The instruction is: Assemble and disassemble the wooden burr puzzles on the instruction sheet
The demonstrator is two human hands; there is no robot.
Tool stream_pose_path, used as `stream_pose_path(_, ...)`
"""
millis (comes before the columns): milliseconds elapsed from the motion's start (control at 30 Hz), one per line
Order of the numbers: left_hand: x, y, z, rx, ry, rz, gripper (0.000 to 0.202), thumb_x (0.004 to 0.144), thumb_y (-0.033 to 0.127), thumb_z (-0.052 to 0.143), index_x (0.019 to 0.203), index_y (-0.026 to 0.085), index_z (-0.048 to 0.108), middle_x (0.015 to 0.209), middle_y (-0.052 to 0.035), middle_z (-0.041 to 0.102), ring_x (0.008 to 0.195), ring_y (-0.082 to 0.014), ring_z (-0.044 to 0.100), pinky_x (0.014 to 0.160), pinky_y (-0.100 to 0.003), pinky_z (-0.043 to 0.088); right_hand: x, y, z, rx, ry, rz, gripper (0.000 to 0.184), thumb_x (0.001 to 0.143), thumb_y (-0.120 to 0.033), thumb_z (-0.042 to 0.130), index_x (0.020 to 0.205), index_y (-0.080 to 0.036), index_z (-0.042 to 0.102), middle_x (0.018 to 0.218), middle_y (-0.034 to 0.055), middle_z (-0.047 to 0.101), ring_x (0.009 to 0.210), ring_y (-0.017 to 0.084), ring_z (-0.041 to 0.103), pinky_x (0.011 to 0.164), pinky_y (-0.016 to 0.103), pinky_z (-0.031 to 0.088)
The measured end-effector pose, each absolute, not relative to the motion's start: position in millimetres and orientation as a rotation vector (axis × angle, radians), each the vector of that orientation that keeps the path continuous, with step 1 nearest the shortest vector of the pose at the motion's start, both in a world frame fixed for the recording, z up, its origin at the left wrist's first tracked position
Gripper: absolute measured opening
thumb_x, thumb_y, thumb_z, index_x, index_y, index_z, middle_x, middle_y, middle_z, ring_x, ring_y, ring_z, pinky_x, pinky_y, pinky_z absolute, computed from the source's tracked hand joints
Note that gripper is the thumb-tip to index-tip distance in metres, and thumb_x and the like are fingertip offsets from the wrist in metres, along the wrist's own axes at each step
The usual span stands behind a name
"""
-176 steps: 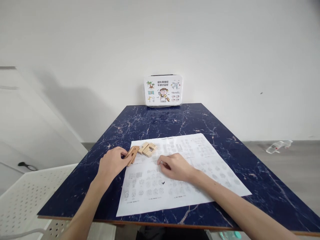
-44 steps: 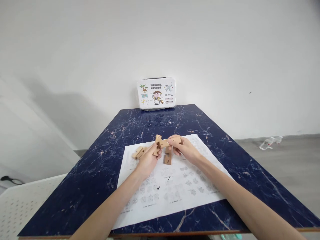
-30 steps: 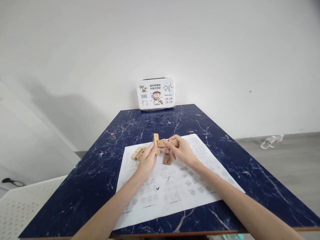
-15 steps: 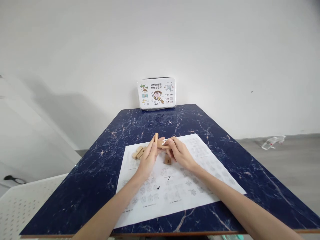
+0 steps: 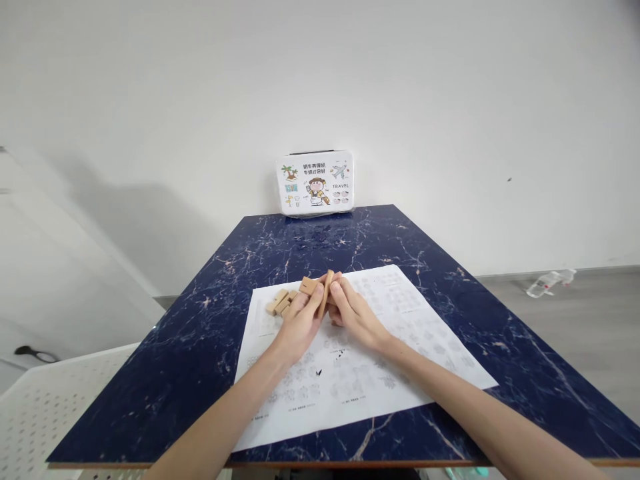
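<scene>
My left hand (image 5: 300, 325) and my right hand (image 5: 356, 315) meet over the paper sheet, both with closed fingers. An upright wooden puzzle piece (image 5: 326, 293) is gripped between them, thumbs pressed on its two sides. Another wooden block (image 5: 307, 286) with a dark mark juts out beyond my left thumb. How these two pieces fit together is hidden by my fingers. Just left of my left hand, several notched wooden blocks (image 5: 279, 303) lie in a small pile on the paper.
The printed paper sheet (image 5: 300, 427) lies on a dark blue marbled table (image 5: 200, 347). A white cartoon-printed case (image 5: 316, 183) leans on the wall at the table's far end. A white perforated chair (image 5: 60, 413) stands left, and a clear plastic bottle (image 5: 543, 285) lies on the floor right.
The wooden pieces have been turned in my hands; a marked block now sticks out leftward. My right hand has closed in against my left. The loose block under my right hand is no longer clearly visible.
</scene>
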State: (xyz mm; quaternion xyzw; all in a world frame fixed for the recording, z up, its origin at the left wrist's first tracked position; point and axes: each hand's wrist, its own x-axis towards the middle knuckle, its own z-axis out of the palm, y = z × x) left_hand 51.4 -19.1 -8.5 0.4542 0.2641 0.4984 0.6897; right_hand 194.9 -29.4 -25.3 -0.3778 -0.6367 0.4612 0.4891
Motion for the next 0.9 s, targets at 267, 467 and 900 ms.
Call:
stream_pose_path(267,52,-18,-14,0.977,0.617,1.110,0.032,0.091,0.042,0.077,0.116,0.022,0.080,0.131,-0.0086,0.074,0.139,-0.0310,0.055,0.116,-0.042,0.043,194,-32,-21,-0.917,-1.472,1.180,0.046,0.105,-0.069,0.032,0.102,-0.026,0.046,0.065,-0.0069,0.037,0.052,0.014,0.035,0.051,0.028,0.032)
stream_pose_path(467,52,-19,-3,0.899,0.554,1.077,0.035,0.097,0.041,0.067,0.119,0.016,0.078,0.135,-0.0125,0.072,0.136,-0.0328,0.058,0.114,-0.042,0.045,197,-29,-20,-0.980,-1.599,1.042,0.044,0.106,-0.064,0.036,0.086,-0.025,0.044,0.058,-0.0054,0.046,0.053,0.015,0.044,0.057,0.030,0.038)
stream_pose_path(900,49,-21,-1,1.040,0.611,1.115,0.042,0.085,0.019,0.082,0.126,0.016,0.074,0.134,-0.0128,0.072,0.138,-0.0330,0.057,0.116,-0.045,0.045,200,-28,-12,-0.969,-1.579,0.994,0.044,0.104,-0.063,0.041,0.081,-0.026,0.047,0.055,-0.0053,0.046,0.049,0.015,0.041,0.055,0.030,0.039)
